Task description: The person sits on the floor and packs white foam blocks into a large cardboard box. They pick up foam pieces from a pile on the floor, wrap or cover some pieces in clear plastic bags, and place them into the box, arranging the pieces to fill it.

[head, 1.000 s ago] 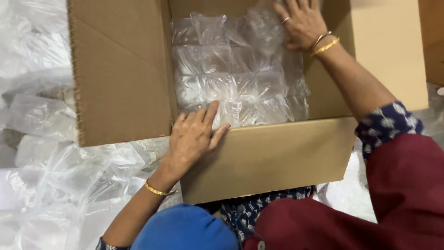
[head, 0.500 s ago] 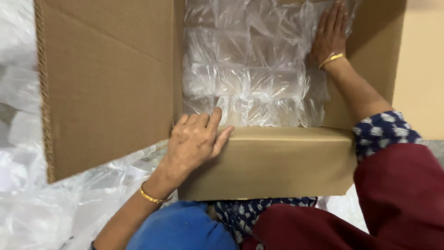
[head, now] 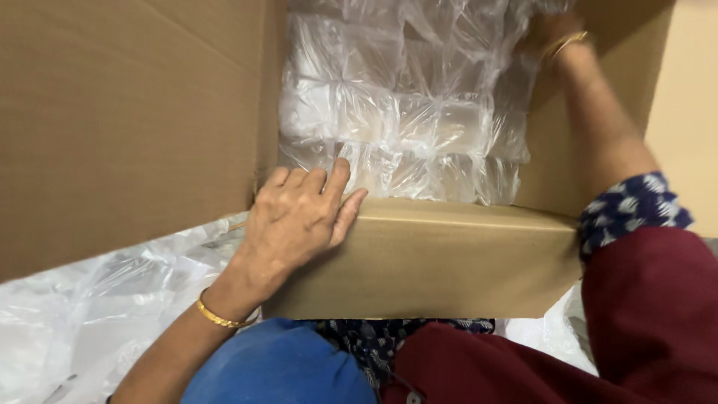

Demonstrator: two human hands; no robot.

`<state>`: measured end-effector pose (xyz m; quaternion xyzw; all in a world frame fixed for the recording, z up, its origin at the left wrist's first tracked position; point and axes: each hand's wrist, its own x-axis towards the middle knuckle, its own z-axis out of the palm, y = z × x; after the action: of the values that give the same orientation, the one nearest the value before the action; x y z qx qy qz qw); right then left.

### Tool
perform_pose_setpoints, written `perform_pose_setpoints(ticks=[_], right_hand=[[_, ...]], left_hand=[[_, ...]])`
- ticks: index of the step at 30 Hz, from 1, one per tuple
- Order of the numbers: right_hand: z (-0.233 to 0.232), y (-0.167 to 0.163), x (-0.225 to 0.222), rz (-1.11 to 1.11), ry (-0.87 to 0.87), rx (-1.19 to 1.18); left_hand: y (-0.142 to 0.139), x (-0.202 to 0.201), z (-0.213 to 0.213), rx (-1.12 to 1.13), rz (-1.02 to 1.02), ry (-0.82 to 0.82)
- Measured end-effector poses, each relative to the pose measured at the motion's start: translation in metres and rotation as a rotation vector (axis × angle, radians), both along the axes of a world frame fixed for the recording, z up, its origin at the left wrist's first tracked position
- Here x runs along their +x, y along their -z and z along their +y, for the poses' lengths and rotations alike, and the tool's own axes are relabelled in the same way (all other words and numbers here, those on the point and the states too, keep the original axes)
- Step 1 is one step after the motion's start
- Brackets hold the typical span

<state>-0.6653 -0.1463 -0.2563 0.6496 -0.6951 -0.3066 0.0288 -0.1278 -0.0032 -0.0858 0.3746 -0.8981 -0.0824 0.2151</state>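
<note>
A left hand (head: 295,221) rests with fingers together on the near wall of an open brown cardboard box (head: 434,258) filled with clear plastic packets (head: 396,112), while the right hand (head: 550,37), fingers hidden, reaches inside.

Plastic packs (head: 404,112) lie in the cardboard box (head: 441,254).

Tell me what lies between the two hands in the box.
Head view: clear plastic packs fill the stretch between left hand and right hand.
</note>
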Motion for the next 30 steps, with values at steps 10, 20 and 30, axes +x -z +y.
perform_pose_setpoints(ticks=[10,20,30], right_hand=[[-0.023,-0.014,0.021,-0.258,0.139,-0.137],[0.020,-0.047,0.087,-0.192,0.137,0.094],[0.060,-0.177,0.248,-0.731,-0.012,0.103]], left_hand=[[0.012,0.006,-0.001,-0.150,0.000,-0.005],[0.024,0.080,-0.053,-0.527,0.354,0.037],[0.097,0.266,-0.007,0.364,-0.388,-0.793]])
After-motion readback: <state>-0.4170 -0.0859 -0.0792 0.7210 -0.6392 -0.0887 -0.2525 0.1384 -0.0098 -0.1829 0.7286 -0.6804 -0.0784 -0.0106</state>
